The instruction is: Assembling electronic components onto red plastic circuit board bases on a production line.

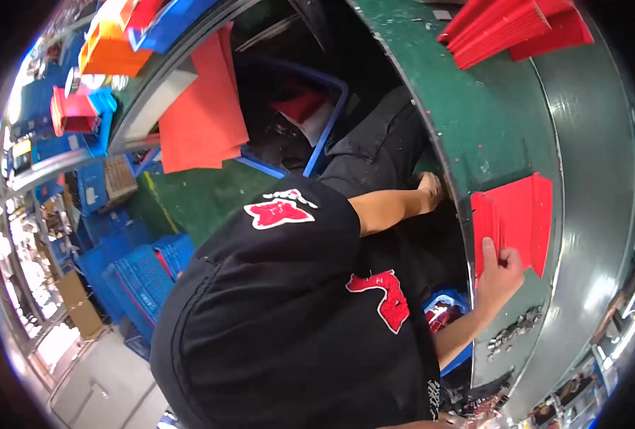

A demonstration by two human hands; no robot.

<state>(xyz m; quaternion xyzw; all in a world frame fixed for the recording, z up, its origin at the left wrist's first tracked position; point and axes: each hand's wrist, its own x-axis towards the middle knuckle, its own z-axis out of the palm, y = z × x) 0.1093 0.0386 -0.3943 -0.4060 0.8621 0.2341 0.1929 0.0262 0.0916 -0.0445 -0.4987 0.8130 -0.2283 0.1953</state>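
Observation:
Red folded sheets (521, 214) lie on the green bench top (478, 121), close to its near edge. My right hand (502, 275) is at their lower end, thumb laid over the red material and fingers curled against it. Off the bench edge, above my dark trousers (378, 139), is my left hand (432, 189); its fingers are small and partly in shadow, so what they hold, if anything, does not show.
More red folded pieces (514, 32) stand farther along the bench. Small metal parts (515, 330) lie in a heap by my right forearm. Flat red sheets (206, 107) rest beside a blue crate (335, 118). Blue baskets (142, 282) are stacked behind me.

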